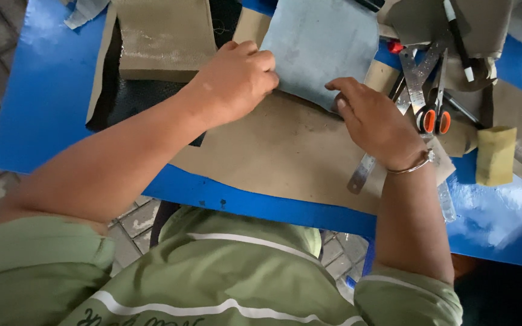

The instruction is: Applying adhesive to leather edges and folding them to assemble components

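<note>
The person wears an olive-green short-sleeved shirt (225, 265) that fills the lower part of the frame, with thin white stripes curving across the chest and along the sleeve hems, and dark lettering at the bottom edge. Both forearms are bare. A thin silver metal bracelet (415, 164) circles the right wrist.

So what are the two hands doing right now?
Left hand: closed, gripping the grey-blue sheet at its left edge.
Right hand: fingers curled, pressing the sheet's lower corner.
</note>
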